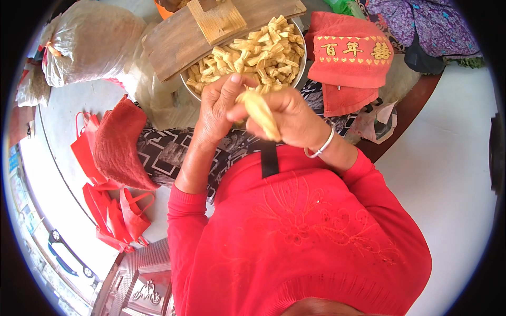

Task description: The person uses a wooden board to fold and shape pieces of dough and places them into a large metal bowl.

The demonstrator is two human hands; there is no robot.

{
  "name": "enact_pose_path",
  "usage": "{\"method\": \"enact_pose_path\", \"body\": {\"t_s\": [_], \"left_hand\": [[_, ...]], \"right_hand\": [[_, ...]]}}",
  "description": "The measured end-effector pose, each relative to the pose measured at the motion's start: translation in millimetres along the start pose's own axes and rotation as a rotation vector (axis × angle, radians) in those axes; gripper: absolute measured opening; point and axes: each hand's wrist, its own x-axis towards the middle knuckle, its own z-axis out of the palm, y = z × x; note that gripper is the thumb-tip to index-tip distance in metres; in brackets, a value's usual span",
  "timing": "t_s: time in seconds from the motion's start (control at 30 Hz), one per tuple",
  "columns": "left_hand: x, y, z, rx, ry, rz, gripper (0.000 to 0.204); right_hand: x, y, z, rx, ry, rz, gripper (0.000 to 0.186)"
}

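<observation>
My right hand (pixel 287 118) is closed on a pale yellow folded strip (pixel 263 116), held at a slant just above my lap. My left hand (pixel 219 105) is beside it, thumb raised and fingers curled near the strip's upper end; what they hold is hidden. Just beyond both hands, a round metal basin (pixel 302 52) holds several knotted yellow pieces (pixel 263 42). A brown wooden board (pixel 174 50) with a lighter wooden block (pixel 216 21) lies across its back left. My lap is covered by black-and-white patterned fabric (pixel 163 152) and my red top.
Plastic sacks (pixel 92 47) stand at the upper left. A red cloth (pixel 118 142) and red bags (pixel 113 216) lie at my left. A red towel (pixel 348 68) sits right of the basin, with a purple patterned bundle (pixel 427 21) behind it. An orange container (pixel 164 7) is at the top.
</observation>
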Motion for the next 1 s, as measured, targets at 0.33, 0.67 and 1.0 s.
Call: {"method": "enact_pose_path", "body": {"t_s": [0.33, 0.67, 1.0], "left_hand": [[-3.2, -7.3, 18.1, -0.354, -0.038, -0.258, 0.017], [-2.0, -41.2, -0.2, 0.066, -0.093, -0.233, 0.016], [-31.1, -30.7, 4.8, 1.205, 0.219, 0.674, 0.023]], "right_hand": [[33.5, 16.1, -36.3, -1.49, 0.462, -0.562, 0.033], [32.6, 28.6, -55.4, -1.553, 0.419, -0.604, 0.012], [17.5, 51.5, -61.8, -0.774, 0.175, -0.066, 0.036]]}}
